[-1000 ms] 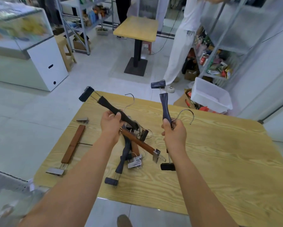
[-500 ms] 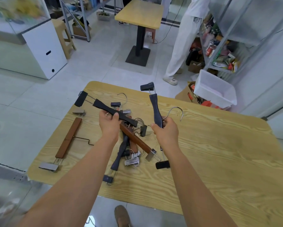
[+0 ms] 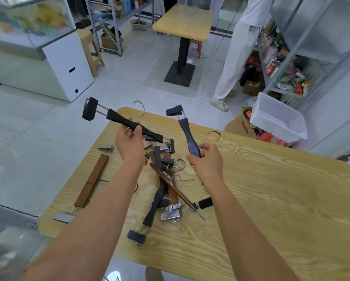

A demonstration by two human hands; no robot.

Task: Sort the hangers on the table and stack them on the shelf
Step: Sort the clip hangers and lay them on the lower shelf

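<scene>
1. Head view: the left hand [image 3: 130,145] is clenched round the middle of a black clip hanger [image 3: 119,120] and holds it up off the desk [image 3: 271,199]. The bar slants, and its far clip pokes out past the desk's far left edge, over the floor.
2. The right hand [image 3: 205,161] grips a second black hanger [image 3: 190,138] near its middle, close to upright. Top clip points away, metal hook curls out to the right, and the bottom clip shows below the wrist.
3. The two held hangers are apart, with a gap between them above the pile.
4. The pile of hangers [image 3: 166,179], black and brown mixed and crossed over each other, lies on the desk between the forearms, left of centre. Its nearest clip sits near the desk's front edge.
5. One brown wooden hanger [image 3: 92,179] lies alone along the left edge, apart from the pile. Its lower clip is near the front left corner.
6. Right of the right forearm there is a wide stretch of bare desk top.
7. A metal shelf [image 3: 287,57] stands beyond the desk's far right, with a white bin [image 3: 277,118] in front of it. A person in white [image 3: 237,57] stands by it.
</scene>
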